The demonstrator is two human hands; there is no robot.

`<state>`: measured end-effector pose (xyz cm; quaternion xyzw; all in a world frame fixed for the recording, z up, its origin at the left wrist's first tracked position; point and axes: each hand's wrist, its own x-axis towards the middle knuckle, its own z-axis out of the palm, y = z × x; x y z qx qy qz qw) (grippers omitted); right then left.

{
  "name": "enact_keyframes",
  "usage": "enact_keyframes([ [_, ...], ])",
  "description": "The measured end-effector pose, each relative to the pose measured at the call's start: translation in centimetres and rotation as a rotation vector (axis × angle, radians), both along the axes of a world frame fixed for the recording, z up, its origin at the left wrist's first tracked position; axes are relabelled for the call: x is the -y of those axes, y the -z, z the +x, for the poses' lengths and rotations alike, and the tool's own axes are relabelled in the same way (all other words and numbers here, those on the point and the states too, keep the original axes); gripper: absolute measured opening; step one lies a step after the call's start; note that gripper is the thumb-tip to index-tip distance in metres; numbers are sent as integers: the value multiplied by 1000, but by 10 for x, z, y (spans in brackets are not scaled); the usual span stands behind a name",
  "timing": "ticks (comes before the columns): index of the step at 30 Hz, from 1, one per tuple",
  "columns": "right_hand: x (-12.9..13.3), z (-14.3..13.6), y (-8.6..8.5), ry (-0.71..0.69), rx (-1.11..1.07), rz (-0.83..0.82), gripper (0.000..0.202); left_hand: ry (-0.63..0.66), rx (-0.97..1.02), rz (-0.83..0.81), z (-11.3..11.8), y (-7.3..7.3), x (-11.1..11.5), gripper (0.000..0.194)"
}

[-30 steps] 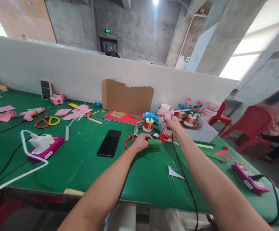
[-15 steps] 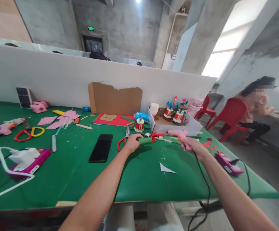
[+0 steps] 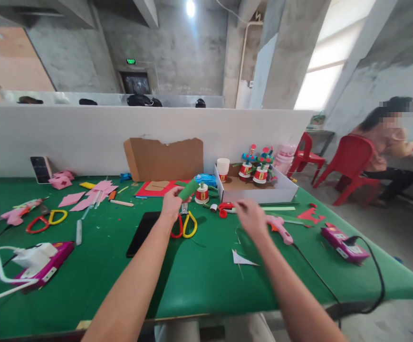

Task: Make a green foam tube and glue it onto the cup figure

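Observation:
My left hand (image 3: 171, 203) is closed around a rolled green paper tube (image 3: 189, 189), held tilted above the table. Just below it are scissors (image 3: 189, 225) with a red and a yellow handle, and a black phone (image 3: 142, 233) partly covered by my arm. My right hand (image 3: 252, 218) hovers with its fingers reaching left and nothing visible in them; some fingertips are hard to make out. Close to those fingertips lies a small red object (image 3: 224, 207). On the other side of that hand, a pink glue gun (image 3: 280, 229) rests on the table.
Behind my hands stand a red-and-white cup figure (image 3: 202, 194) and a white box (image 3: 259, 194) with similar figures. Purple power strips (image 3: 344, 244) sit at both sides. Pink paper pieces (image 3: 91, 195) lie left. A person (image 3: 388, 137) sits on a red chair at right.
My right hand has let go of the glue gun, which now lies on the table, and has moved left. My left hand has shifted left and tipped the green tube upward.

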<state>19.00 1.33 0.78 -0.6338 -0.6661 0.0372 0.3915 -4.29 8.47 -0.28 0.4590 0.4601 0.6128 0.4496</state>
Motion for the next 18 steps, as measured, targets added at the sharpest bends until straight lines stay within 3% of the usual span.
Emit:
enact_keyframes([
  [3,-19,-80,18,-232,-136,-27,23,-19,-93,61,-2,-21,-21,18],
  [6,-23,-121,41,-344,-82,-1,20,5,-282,124,-1,-34,-41,22],
  [10,-20,-120,59,-494,43,-8,18,45,-392,200,2,-32,-70,26],
  [18,-29,-118,63,-497,59,-107,18,128,-317,158,5,-8,-106,20],
])
